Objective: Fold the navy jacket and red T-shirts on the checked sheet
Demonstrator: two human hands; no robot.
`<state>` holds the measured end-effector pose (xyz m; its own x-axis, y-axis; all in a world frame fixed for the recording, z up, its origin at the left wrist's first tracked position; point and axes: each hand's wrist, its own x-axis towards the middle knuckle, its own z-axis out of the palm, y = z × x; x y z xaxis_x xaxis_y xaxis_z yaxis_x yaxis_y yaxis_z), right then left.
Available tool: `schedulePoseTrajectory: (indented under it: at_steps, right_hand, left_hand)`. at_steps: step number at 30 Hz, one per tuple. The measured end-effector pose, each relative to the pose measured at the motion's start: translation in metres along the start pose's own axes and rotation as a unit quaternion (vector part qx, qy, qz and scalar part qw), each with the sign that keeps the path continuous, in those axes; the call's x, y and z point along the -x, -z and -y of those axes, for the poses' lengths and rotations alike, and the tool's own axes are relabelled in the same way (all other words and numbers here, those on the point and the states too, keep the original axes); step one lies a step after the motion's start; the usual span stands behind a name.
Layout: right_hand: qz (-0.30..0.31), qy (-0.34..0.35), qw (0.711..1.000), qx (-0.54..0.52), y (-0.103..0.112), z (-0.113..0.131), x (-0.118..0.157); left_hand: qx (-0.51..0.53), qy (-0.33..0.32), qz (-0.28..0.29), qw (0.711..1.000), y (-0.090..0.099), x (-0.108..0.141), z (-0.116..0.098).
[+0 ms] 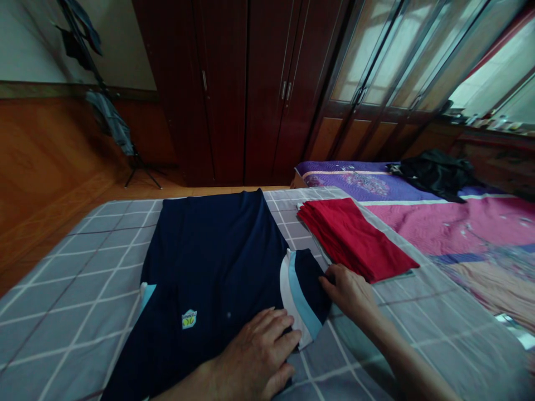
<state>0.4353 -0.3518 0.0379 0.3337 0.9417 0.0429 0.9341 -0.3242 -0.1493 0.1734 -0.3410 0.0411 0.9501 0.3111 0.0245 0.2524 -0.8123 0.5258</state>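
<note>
Grey checked bedsheet [71,323] on the bed here, and a navy sports shirt [209,262] lies flat across the middle of it. Left hand [254,356] is pressing down on the shirt, fingers spread, gripping nothing. Right hand [349,292], open, touches the folded striped sleeve [307,295], apparently no pinch. Folded red cloth [355,239] sits just beside, near the sheet's far edge.

Folded red cloth [355,239] beyond right hand [346,289], grey sheet [368,356] passable below it, navy shirt [209,262] under left hand [254,356]
</note>
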Motion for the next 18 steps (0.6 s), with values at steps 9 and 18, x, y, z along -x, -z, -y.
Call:
schedulePoseTrajectory:
  at_steps: [9,18]
  right_hand:
    - [0.024,-0.148,0.863,-0.482,-0.010,-0.013,0.003]
    - [0.068,-0.103,0.928,-0.351,-0.009,-0.013,-0.001]
  left_hand:
    - [0.012,-0.018,-0.024,0.999,-0.001,0.002,0.000]
    - [0.012,-0.019,-0.021,1.000,-0.001,0.002,-0.001]
